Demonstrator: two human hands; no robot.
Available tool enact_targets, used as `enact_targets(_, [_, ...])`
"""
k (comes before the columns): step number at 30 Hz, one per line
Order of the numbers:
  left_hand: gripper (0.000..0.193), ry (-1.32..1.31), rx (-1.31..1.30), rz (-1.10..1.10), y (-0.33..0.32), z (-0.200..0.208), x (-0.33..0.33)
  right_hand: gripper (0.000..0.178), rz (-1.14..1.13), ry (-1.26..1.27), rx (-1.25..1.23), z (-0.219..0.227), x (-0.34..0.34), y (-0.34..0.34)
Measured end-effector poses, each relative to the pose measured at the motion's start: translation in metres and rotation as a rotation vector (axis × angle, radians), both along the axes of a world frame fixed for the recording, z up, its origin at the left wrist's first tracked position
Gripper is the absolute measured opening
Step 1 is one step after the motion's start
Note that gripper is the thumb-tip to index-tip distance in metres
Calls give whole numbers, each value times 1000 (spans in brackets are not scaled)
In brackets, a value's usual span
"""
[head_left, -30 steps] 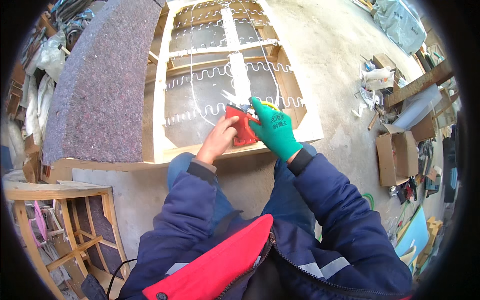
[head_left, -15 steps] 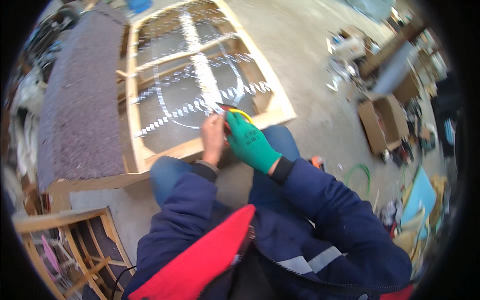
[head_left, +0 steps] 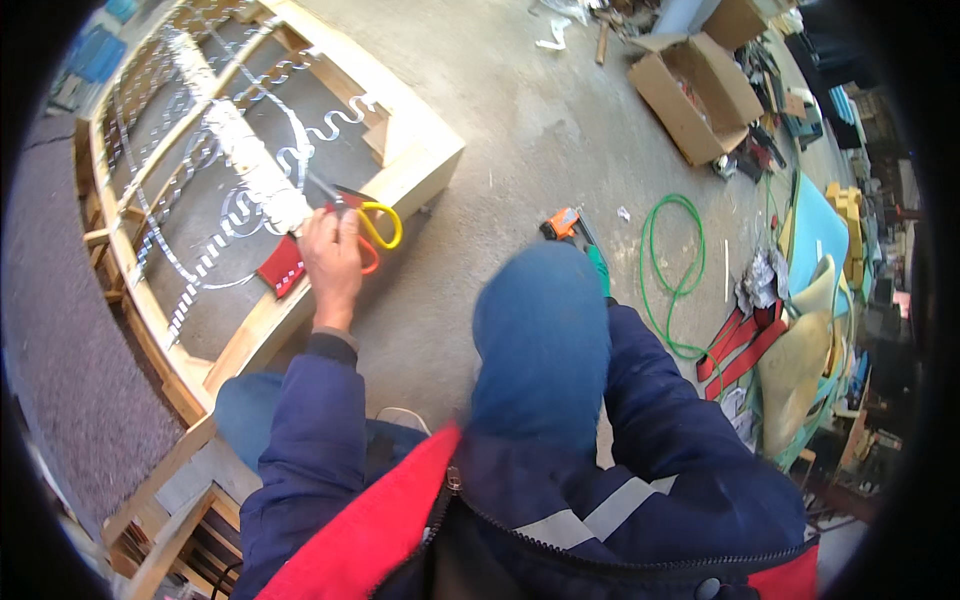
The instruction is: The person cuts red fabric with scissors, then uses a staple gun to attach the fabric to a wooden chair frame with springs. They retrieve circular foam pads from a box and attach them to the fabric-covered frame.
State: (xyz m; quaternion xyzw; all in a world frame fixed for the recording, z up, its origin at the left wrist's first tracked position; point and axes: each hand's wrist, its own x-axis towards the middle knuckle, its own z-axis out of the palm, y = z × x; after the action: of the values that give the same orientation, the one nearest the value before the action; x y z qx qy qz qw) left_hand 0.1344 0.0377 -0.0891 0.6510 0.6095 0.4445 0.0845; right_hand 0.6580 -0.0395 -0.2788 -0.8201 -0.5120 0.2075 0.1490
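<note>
My bare left hand (head_left: 333,255) is closed around scissors (head_left: 385,226) with one yellow and one orange-red handle loop, at the near rail of a wooden frame (head_left: 415,160). The scissors' blades point up and left, over the frame's corner area. A piece of red webbing (head_left: 283,266) hangs over the rail beside that hand. Wavy metal springs and a broad white strip (head_left: 250,160) span the frame. My right hand (head_left: 598,270), in a green glove, is low by an orange and black power tool (head_left: 563,222) on the floor; my knee hides most of it, fingers included.
A green hose (head_left: 655,255) lies coiled on the concrete floor to the right. Beyond it are red straps (head_left: 740,345), foam pieces (head_left: 820,245) and an open cardboard box (head_left: 695,97). A purple-grey padded panel (head_left: 80,330) stands along the left.
My right hand has left the scissors and moved down right to the orange tool. The scissors are now in my left hand. The view has swung to the right.
</note>
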Motion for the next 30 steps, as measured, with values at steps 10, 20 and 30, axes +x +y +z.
enact_targets(10, [39, -38, -226, 70, 3, -14, 5, 27, 241, -439, -227, -4, 3, 15])
enact_targets(20, [37, 73, -168, 19, 14, -13, -1, 35, 233, 640, -184, 197, -6, 152])
enact_targets(30, [33, -327, -680, 45, -100, 211, -39, 27, 63, 687, -466, 582, -12, 181])
